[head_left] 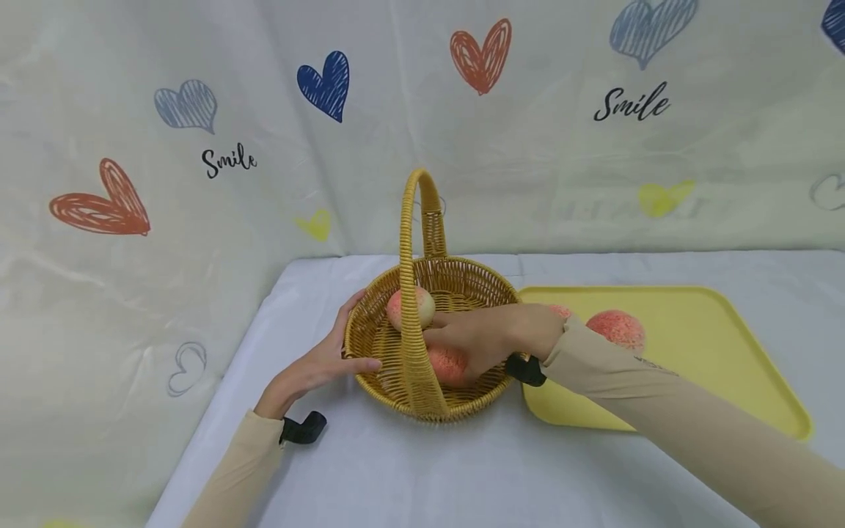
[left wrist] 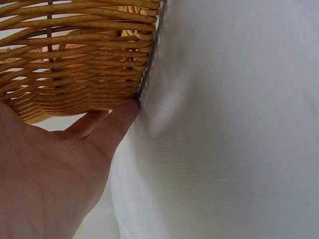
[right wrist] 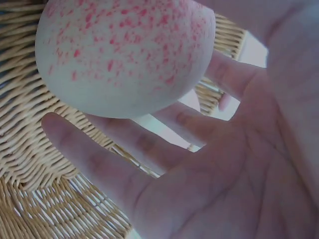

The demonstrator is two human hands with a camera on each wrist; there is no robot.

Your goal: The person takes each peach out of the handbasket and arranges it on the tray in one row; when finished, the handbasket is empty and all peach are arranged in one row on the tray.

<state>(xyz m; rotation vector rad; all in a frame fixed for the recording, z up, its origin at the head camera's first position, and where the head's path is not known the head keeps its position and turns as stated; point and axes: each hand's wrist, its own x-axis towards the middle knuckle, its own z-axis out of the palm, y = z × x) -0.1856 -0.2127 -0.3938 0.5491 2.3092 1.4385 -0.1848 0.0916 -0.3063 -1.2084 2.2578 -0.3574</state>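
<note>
A round yellow wicker basket (head_left: 376, 345) with a tall arched handle stands on the table. My left hand (head_left: 323, 361) holds its left side, the thumb over the rim and the fingers outside the wall. In the left wrist view this hand (left wrist: 55, 169) lies against the woven side. Inside the basket, my right hand (head_left: 478, 339) holds a pink peach (head_left: 449, 365) low down near the front. The right wrist view shows this peach (right wrist: 124, 59), pale with pink specks, with several fingertips hidden behind it. Another peach (head_left: 417, 309) rests farther back in the basket.
A yellow tray (head_left: 713, 359) lies to the right of the basket. On it sit a pink peach (head_left: 617, 330) and another (head_left: 560, 311), partly hidden by my right arm. White cloth covers the table (head_left: 422, 477); a curtain with printed hearts (head_left: 323, 86) hangs behind.
</note>
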